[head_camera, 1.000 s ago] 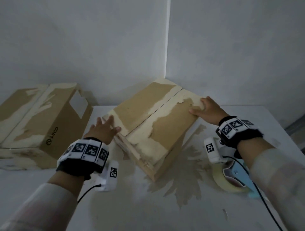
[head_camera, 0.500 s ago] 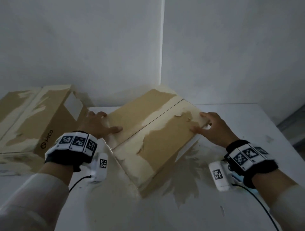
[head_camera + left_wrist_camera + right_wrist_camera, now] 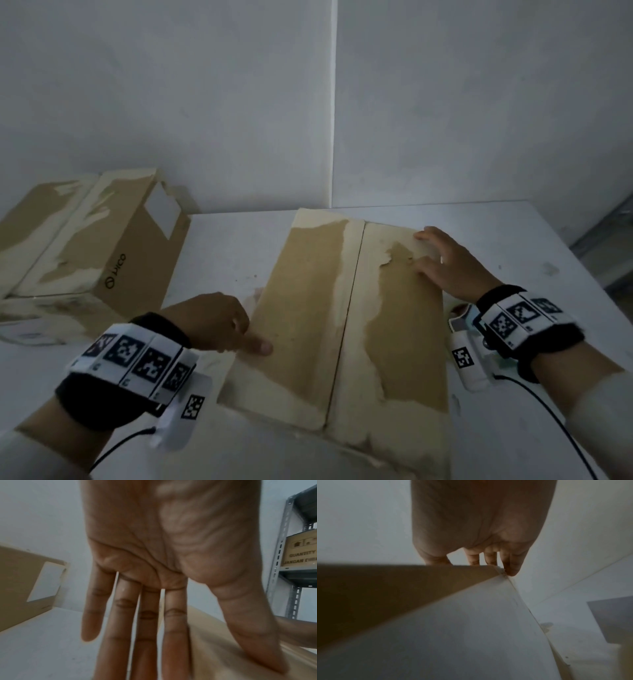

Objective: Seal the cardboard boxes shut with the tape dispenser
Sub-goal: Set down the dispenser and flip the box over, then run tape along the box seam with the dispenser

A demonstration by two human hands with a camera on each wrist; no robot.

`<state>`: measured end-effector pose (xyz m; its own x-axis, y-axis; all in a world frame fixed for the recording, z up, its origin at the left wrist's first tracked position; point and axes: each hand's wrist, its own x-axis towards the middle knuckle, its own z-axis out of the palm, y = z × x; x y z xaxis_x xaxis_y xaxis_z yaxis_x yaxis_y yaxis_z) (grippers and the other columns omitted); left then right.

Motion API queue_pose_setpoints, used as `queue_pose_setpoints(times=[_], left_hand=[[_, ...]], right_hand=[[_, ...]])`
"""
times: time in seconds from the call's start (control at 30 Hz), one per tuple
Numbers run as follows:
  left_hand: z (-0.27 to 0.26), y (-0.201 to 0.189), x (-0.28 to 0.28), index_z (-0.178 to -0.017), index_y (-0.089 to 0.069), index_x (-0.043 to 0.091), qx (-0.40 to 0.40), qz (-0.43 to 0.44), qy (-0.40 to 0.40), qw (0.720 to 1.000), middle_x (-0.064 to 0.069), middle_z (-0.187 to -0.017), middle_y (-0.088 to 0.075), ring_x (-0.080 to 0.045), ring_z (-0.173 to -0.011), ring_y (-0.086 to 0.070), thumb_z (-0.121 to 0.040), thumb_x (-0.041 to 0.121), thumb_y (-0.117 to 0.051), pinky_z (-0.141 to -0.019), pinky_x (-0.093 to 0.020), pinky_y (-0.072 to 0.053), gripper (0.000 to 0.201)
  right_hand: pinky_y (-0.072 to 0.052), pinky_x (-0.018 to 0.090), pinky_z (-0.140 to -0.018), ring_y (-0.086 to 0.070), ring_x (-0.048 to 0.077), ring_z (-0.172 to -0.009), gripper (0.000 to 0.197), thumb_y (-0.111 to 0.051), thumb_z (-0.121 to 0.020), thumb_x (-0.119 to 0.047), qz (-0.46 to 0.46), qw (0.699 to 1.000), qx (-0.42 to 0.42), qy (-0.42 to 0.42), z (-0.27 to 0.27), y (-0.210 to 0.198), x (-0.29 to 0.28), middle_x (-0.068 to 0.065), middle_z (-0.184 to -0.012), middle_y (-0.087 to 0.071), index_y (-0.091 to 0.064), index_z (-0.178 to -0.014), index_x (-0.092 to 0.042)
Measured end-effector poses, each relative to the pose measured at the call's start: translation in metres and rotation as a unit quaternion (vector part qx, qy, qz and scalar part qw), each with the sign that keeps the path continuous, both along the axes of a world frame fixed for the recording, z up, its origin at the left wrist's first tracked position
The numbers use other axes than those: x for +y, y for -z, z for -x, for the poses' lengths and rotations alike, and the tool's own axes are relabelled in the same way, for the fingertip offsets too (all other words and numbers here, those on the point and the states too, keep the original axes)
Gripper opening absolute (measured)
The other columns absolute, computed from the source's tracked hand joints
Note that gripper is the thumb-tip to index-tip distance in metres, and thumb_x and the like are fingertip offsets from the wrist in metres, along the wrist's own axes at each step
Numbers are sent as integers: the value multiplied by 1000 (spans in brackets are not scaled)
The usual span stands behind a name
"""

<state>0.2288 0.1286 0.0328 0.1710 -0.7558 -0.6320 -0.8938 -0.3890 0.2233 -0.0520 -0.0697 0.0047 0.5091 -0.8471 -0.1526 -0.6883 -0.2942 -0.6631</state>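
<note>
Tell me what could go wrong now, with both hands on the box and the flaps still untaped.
1. The centre seam between the flaps is bare; they may spring up if either hand lifts.
2. The right hand holds only the far corner of the box, so it could pivot.
3. The tape dispenser lies half hidden under the right wrist, awkward to grab.

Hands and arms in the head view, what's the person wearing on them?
Both hands, left hand and right hand, are bare. Each wrist carries a black band with white square-code tags, a small white tagged module and a thin black cable. The sleeves are pale.
</note>
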Motion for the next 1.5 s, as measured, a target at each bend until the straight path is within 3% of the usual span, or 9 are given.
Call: queue_pose_setpoints(times=[0.13, 0.23, 0.33, 0.47, 0.63, 0.9, 1.17, 1.3, 1.5], left_hand=[[-6, -6, -16, -61, -55, 20, -64, 77, 2, 995, -3, -72, -64, -20, -73, -62, -70, 71, -39, -77, -31, -49, 54], [-10, -3, -31, -81, -60, 24, -76, 154, -36, 985, -7, -92, -65, -24, -86, -60, -80, 57, -50, -84, -36, -49, 34], [-2, 1, -51, -121, -53, 19, -83, 176, -59, 979, -9, -116, -63, -27, -104, -58, -83, 51, -53, -90, -34, -44, 50], [5, -2, -76, -137, -37, 21, -75, 171, -46, 981, -7, -130, -54, -25, -115, -53, -83, 49, -57, -95, -32, -38, 64], [5, -9, -83, -136, -39, 25, -79, 138, -40, 987, -6, -128, -56, -24, -114, -53, -81, 45, -61, -93, -28, -37, 63], [-7, -20, -78, -131, -46, 22, -79, 150, -77, 983, -6, -125, -58, -23, -110, -55, -83, 41, -61, -97, -30, -37, 54], [-3, -29, -101, -130, -47, 20, -45, 183, -62, 980, -6, -127, -56, -23, -112, -55, -83, 40, -60, -99, -31, -36, 53], [0, -39, -120, -131, -46, 21, -28, 212, -24, 977, -6, -130, -54, -22, -107, -58, -85, 38, -60, -92, -26, -38, 51], [-1, -57, -144, -131, -48, 18, 19, 270, 12, 963, -6, -128, -56, -23, -110, -56, -94, 36, -43, -93, -27, -38, 41]], right_hand=[[-16, 32, -114, -17, 16, -142, 52, -41, -95, -35, 4, 1000, -6, 29, 25, 8, 10, 2, -156, -15, -28, -142, -16], [-19, 30, -110, -25, 21, -138, 43, -36, -98, -24, 12, 995, -29, 97, 57, 21, 15, 10, -150, -28, -34, -138, -8], [-25, 34, -107, -33, 30, -132, 42, -44, -93, -8, 13, 985, 5, 171, 93, 39, 18, 20, -144, -35, -36, -134, -1], [-41, 42, -95, -47, 40, -118, 68, -70, -70, -17, -30, 979, 127, 155, 130, 62, 25, 24, -125, -49, -38, -128, -4], [-43, 41, -95, -50, 35, -114, 103, -68, -78, -25, -45, 943, 306, 124, 160, 110, 34, 20, -130, -45, 10, -145, -15], [-41, 44, -96, -49, 34, -118, 64, -54, -86, -21, -6, 978, 171, 122, 175, 95, 33, 18, -137, -45, -23, -142, -15], [-43, 31, -71, -53, 24, -77, 63, -68, -81, -21, 19, 972, -88, 216, 133, -5, 2, 7, -95, -55, -32, -132, -16], [-45, 23, -44, -52, 8, -44, 26, -60, -85, -18, 43, 970, -183, 152, 94, -53, -13, 7, -72, -59, -45, -105, -20], [-50, 17, -48, -58, 6, -48, 2, -50, -91, -22, 9, 972, -232, 45, 38, -87, -21, 6, -79, -65, -52, -91, -21]])
